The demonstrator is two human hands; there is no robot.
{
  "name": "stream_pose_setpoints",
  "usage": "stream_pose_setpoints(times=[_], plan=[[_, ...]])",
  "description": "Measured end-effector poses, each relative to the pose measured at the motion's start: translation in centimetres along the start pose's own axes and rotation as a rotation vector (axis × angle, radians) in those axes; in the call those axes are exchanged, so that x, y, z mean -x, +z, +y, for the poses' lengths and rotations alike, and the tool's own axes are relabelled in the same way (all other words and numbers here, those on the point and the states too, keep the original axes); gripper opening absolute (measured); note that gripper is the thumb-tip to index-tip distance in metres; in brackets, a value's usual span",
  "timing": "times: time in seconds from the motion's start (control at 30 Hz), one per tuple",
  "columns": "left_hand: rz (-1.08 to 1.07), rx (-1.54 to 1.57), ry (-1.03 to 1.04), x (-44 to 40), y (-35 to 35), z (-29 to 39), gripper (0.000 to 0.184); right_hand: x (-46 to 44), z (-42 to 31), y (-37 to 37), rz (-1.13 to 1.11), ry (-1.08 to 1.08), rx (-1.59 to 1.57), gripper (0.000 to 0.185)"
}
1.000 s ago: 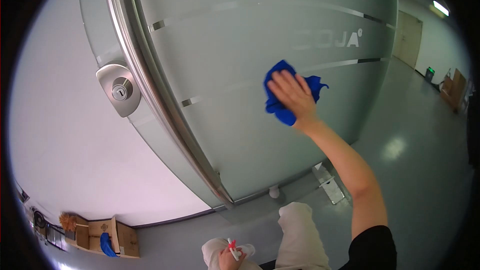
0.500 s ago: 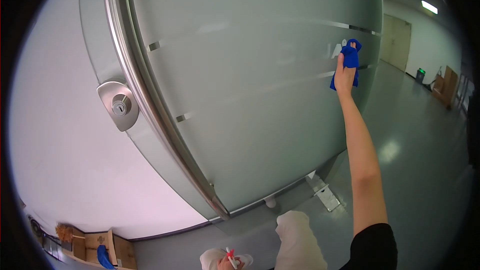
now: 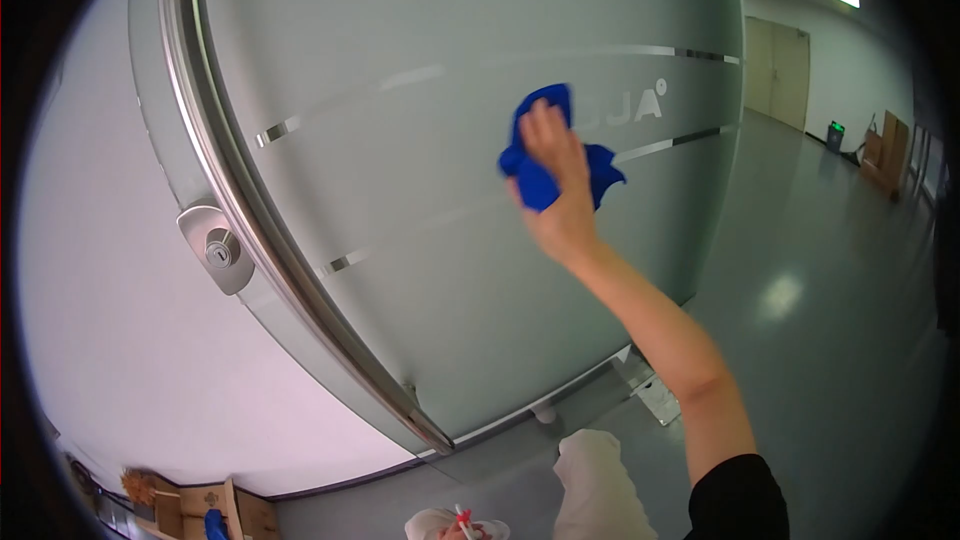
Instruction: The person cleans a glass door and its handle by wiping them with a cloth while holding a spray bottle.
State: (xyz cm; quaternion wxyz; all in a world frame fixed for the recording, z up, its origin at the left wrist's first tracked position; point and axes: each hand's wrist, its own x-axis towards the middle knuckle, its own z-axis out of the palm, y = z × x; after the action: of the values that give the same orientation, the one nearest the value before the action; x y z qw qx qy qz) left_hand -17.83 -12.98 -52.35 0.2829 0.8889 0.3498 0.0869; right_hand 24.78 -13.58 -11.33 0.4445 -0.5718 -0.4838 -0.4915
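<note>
My right hand [image 3: 562,185] lies over a blue cloth [image 3: 538,184], its fingers pressing it against the frosted glass door [image 3: 420,180]. The cloth is bunched, with a loose corner sticking out to the right. It covers the left part of the pale lettering [image 3: 648,105] on the glass. At the bottom edge my left hand [image 3: 452,533] is closed around a white and red object [image 3: 465,520] that looks like the head of a spray bottle. Most of that hand and the rest of the object lie below the view.
A long metal door handle [image 3: 262,230] runs down the door's left side, next to a lock [image 3: 220,252]. Lower left stands an open cardboard box [image 3: 255,515] with a blue item inside. Metal floor fitting [image 3: 658,402] lies by the door's bottom. A corridor with cardboard [image 3: 885,155] extends right.
My right hand has moved left across the glass with the cloth, uncovering more lettering. The view has shifted slightly. My left hand stays low, still holding the white and red object.
</note>
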Motion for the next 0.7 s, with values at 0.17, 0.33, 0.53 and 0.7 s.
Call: stream_pose_setpoints(times=[0.17,0.33,0.53,0.7], plan=[[-0.019,0.055,-0.037,0.1,0.4,-0.7,0.059,2.3,-1.8,0.3,-0.211,-0.125,0.005,0.050],[0.056,-0.138,0.159,0.6,1.5,-3.0,0.045,2.8,4.1,-0.7,0.162,-0.095,-0.043,0.054],[0.117,-0.158,0.144,0.4,1.2,-2.0,0.044,1.3,13.0,-4.4,0.232,0.307,-0.004,0.051],[0.025,0.050,0.064,0.3,1.0,-2.4,0.053,0.5,9.8,-2.5,0.204,0.282,-0.115,0.055]])
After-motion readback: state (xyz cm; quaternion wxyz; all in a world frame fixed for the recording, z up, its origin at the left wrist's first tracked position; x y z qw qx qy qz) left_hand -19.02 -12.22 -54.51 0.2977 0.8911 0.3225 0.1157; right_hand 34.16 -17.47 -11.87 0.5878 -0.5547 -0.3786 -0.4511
